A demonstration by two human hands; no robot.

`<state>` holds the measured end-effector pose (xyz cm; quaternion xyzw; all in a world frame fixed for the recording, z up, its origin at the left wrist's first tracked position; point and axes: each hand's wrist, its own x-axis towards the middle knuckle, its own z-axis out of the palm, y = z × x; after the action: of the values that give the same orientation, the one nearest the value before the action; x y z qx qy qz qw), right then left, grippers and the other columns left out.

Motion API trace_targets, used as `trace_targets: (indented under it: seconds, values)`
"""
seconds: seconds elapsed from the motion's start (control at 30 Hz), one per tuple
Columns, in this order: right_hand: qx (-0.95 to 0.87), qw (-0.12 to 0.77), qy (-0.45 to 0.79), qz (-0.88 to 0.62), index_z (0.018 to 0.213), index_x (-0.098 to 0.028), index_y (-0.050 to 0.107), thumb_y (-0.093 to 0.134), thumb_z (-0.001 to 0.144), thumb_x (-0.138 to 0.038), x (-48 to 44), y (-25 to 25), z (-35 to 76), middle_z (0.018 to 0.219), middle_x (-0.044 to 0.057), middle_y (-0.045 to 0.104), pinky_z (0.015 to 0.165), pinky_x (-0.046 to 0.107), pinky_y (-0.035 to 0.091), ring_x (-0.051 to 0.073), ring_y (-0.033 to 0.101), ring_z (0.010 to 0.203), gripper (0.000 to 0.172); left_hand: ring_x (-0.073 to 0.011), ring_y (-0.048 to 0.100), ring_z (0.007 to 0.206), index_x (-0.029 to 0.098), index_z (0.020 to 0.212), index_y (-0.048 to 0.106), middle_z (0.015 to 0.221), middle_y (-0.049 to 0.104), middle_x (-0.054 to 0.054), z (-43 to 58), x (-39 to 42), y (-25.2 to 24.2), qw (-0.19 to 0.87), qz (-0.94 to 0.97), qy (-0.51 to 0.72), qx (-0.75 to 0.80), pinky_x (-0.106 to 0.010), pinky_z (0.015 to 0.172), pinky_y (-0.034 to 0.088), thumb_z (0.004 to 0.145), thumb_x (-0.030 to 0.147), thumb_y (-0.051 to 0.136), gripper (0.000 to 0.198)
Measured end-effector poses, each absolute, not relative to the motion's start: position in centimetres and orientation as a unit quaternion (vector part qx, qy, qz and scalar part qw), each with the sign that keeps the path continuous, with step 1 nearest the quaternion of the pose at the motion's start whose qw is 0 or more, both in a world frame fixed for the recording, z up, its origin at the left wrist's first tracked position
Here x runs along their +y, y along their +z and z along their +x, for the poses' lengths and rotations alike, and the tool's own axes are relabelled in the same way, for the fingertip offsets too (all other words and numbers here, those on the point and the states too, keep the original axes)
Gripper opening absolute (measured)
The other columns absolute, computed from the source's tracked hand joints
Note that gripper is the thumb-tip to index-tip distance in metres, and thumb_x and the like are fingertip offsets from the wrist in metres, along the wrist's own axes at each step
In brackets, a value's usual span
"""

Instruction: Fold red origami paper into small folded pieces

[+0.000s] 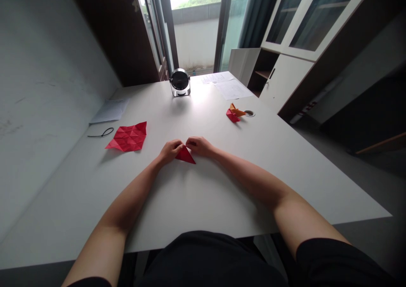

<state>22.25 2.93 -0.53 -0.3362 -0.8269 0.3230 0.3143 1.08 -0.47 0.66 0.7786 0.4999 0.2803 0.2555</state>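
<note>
Across the middle of the white surface [234, 181], the left hand [171, 150] pinches a folded red paper triangle [185, 155] in its fingers; the right hand [199, 146] has fingers curled by its upper corner, grip unclear. Uneven pulling could skew or tear a crease. The far papers [234, 90] bear print too fine to read.

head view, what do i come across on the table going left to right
thin black loop → creased red sheet → left hand → folded red paper → right hand → red and orange folded pieces → round opening
</note>
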Motion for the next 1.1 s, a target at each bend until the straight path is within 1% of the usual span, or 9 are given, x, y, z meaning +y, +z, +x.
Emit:
trace_targets:
  seconds: [0.5, 0.73, 0.9, 1.1]
  values:
    - [-0.826, 0.307, 0.324, -0.344, 0.084, -0.016, 0.07, 0.055, 0.083, -0.025, 2.93, -0.5, 22.28, 0.072, -0.001, 0.063, 0.065, 0.021, 0.036, 0.009, 0.048, 0.065, 0.018, -0.0153, 0.055, 0.074, 0.018, 0.083, 0.068, 0.079, 0.066, -0.002, 1.11, -0.51, 0.49, 0.254, 0.773, 0.283, 0.509, -0.025, 0.07, 0.044, 0.09, 0.042, 0.049, 0.032]
    - [-0.831, 0.299, 0.325, -0.337, 0.085, -0.016, 0.07, 0.055, 0.084, -0.023, 2.78, -0.15, 22.36, 0.074, -0.001, 0.065, 0.066, 0.021, 0.037, 0.01, 0.05, 0.067, 0.017, -0.0136, 0.051, 0.067, 0.018, 0.079, 0.064, 0.071, 0.062, 0.001, 1.14, -0.53, 0.49, 0.252, 0.766, 0.289, 0.517, -0.024, 0.063, 0.04, 0.091, 0.041, 0.048, 0.03]
    - [-0.834, 0.295, 0.327, -0.334, 0.088, -0.016, 0.07, 0.055, 0.087, -0.029, 2.76, 0.04, 22.52, 0.075, 0.0, 0.065, 0.066, 0.022, 0.037, 0.01, 0.051, 0.067, 0.02, -0.0136, 0.049, 0.066, 0.019, 0.079, 0.058, 0.068, 0.057, 0.002, 1.2, -0.53, 0.38, 0.251, 0.755, 0.29, 0.531, -0.024, 0.063, 0.039, 0.093, 0.045, 0.045, 0.032]
    - [-0.837, 0.29, 0.334, -0.322, 0.088, -0.015, 0.07, 0.053, 0.091, -0.039, 2.9, -0.15, 22.7, 0.076, 0.001, 0.065, 0.065, 0.022, 0.037, 0.011, 0.051, 0.069, 0.029, -0.0134, 0.048, 0.065, 0.019, 0.079, 0.056, 0.068, 0.056, 0.002, 1.02, -0.26, -0.02, 0.253, 0.758, 0.287, 0.529, -0.025, 0.062, 0.037, 0.095, 0.046, 0.043, 0.033]
